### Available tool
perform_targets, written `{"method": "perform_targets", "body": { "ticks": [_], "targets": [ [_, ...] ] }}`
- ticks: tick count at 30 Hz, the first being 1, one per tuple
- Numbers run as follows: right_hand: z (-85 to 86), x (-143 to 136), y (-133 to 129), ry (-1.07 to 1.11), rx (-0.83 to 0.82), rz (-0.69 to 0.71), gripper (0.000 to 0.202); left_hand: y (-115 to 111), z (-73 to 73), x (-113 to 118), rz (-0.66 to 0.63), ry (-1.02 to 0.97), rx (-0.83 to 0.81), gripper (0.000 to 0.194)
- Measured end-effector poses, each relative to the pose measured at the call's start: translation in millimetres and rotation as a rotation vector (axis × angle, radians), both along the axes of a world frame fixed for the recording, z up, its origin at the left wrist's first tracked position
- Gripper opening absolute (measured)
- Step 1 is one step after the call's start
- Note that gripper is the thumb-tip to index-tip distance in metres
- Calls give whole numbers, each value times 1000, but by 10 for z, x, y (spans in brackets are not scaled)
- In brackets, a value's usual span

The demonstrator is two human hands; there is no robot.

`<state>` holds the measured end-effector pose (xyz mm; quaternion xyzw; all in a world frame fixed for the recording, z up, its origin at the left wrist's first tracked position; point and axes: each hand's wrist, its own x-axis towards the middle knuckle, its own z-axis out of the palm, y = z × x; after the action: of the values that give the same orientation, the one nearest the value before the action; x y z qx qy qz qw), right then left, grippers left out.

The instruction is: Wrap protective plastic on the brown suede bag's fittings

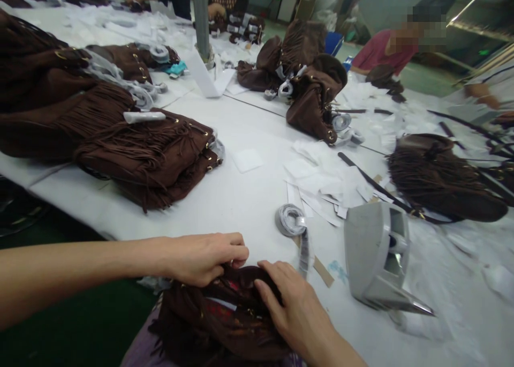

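A dark brown fringed bag (188, 324) rests against my lap at the table's front edge, its mouth turned up. Inside it, red lining and a white strip show. My left hand (209, 257) reaches in from the left, fingers curled closed on the bag's far rim; its fingertips are partly hidden. On the right side of the mouth, my right hand (297, 308) holds the rim between thumb and fingers. Just beyond the right hand lies a wrapped strap roll (289, 220) with its tail hanging toward me.
A grey tape dispenser (367, 254) stands right of my hands. Several brown fringed bags (148, 158) lie at left, with another bag (433, 174) at right. Paper scraps (321, 174) litter the white table (241, 195). A metal post (201, 19) rises behind. Co-workers, including a person in pink (371, 51), sit beyond.
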<state>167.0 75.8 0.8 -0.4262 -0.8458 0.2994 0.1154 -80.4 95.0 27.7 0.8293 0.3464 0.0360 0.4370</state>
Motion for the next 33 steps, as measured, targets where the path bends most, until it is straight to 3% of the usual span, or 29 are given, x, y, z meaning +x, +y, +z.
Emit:
{"method": "perform_targets", "body": {
  "ticks": [3,7,12,16,22,29,33],
  "targets": [
    [-50,-40,25,-95,-157,-9,20,-10,-8,-69,27,52,-33,24],
    [-47,-17,31,-167,-214,-44,24,-17,-53,-115,63,186,-20,23],
    [-32,-21,-31,-211,-167,-65,22,-28,-62,-34,-5,422,122,23],
    [-34,-30,-115,-207,-65,-29,23,-66,-111,29,-44,465,100,18],
    [-53,56,-194,-124,61,50,26,-144,-240,33,105,399,-106,15],
    [-133,246,-195,-90,58,-42,31,-144,-41,-175,253,103,-241,16],
    [-200,290,-241,-133,57,-60,32,-220,-72,-378,358,24,-426,18]
  ]
}}
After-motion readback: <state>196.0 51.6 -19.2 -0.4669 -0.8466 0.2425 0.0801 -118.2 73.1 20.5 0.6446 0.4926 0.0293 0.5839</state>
